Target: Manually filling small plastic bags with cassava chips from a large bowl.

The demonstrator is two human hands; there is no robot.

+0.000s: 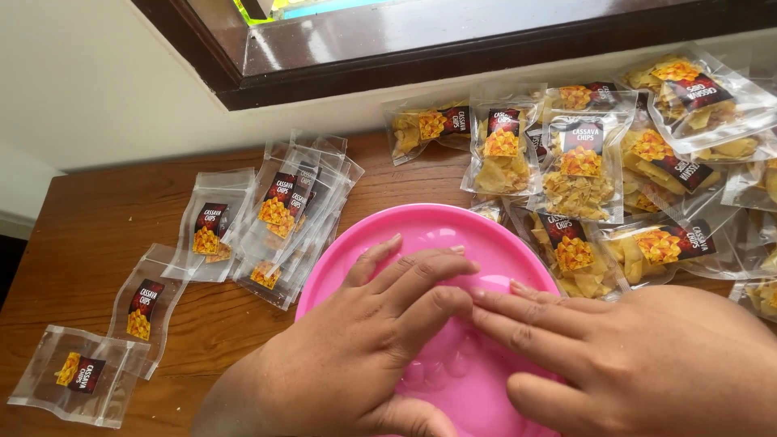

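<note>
A round pink plastic bowl [421, 231] sits on the wooden table at the lower middle. Both of my hands lie flat over its inside. My left hand [364, 340] rests with fingers spread toward the right, and my right hand [639, 364] reaches in from the right, fingertips meeting the left hand's fingers near the bowl's centre. Neither hand grips anything. What lies under the palms is hidden.
Several empty clear pouches [287, 214] with dark labels lie scattered left of the bowl, one [77, 376] near the front left corner. Several filled chip pouches [579, 170] are heaped at the back right below a dark window sill [388, 61]. Wooden table [89, 243].
</note>
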